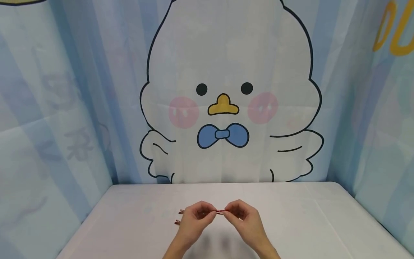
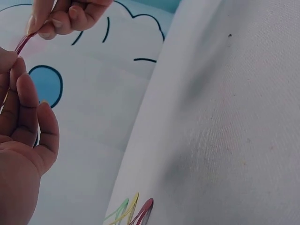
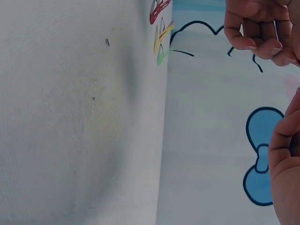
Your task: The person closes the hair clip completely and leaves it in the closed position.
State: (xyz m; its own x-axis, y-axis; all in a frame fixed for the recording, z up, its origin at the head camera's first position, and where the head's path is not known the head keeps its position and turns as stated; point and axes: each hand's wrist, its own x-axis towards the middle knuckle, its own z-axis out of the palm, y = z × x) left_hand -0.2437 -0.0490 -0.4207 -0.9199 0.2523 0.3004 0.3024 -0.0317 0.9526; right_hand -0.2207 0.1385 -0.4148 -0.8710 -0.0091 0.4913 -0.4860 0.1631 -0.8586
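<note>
Between the fingertips of both hands is a thin red snap hair clip (image 1: 220, 211), raised above the table. My left hand (image 1: 194, 219) pinches one end with thumb and finger. At the other end, my right hand (image 1: 247, 218) pinches it the same way. In the left wrist view the red hair clip (image 2: 23, 43) spans the gap between the two hands. Beside the left hand, more clips lie on the table, partly hidden by it in the head view. The right wrist view shows them as a red clip (image 3: 159, 10), a yellow clip (image 3: 162, 37) and a green clip (image 3: 162, 56).
A white-covered table (image 1: 129, 223) spreads under the hands, their shadows falling on it. Behind its far edge hangs a curtain (image 1: 226, 162) printed with a white bird and a blue bow tie. Striped fabric walls (image 1: 42, 144) stand on both sides.
</note>
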